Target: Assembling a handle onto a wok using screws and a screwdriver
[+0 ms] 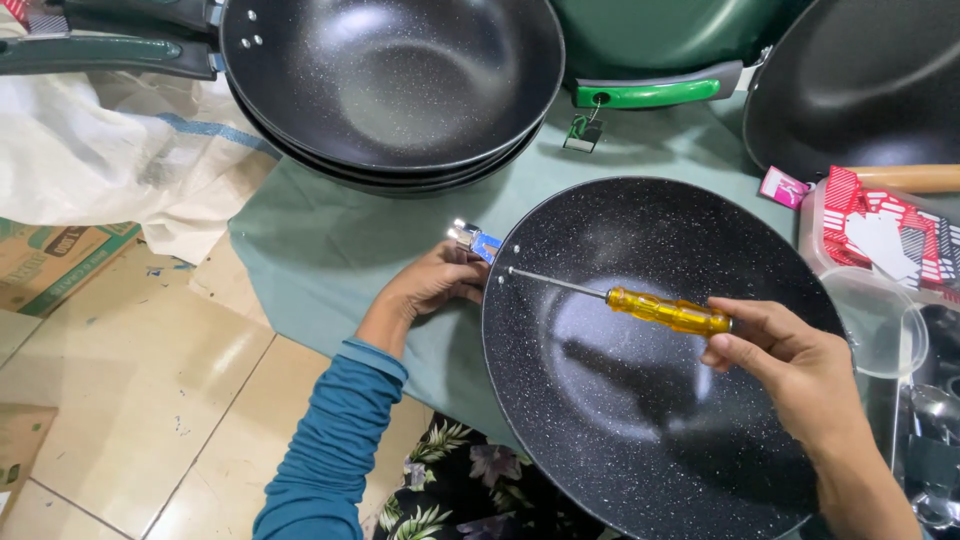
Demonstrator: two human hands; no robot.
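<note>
right hand [790, 365] pinches yellow-handled screwdriver [668, 311], tip at rim of black speckled wok [640, 420]; left hand [432, 283] curled around blue-and-metal handle bracket [474, 239] outside

Glossy beige floor tiles [130, 370], green cloth [320, 250], white sack [110, 150]

Small cookware assembly workshop, work done at floor level. Stack of identical black speckled woks [392, 85] on green cloth [320, 240] spread over tiled floor [130, 370]. More pans with green handles [648, 94] behind. White woven sack [110, 150], flattened cardboard [50, 255] at side. Plastic tub of small red-and-white packets [880, 235] near yellow-handled screwdriver [665, 311].
</note>
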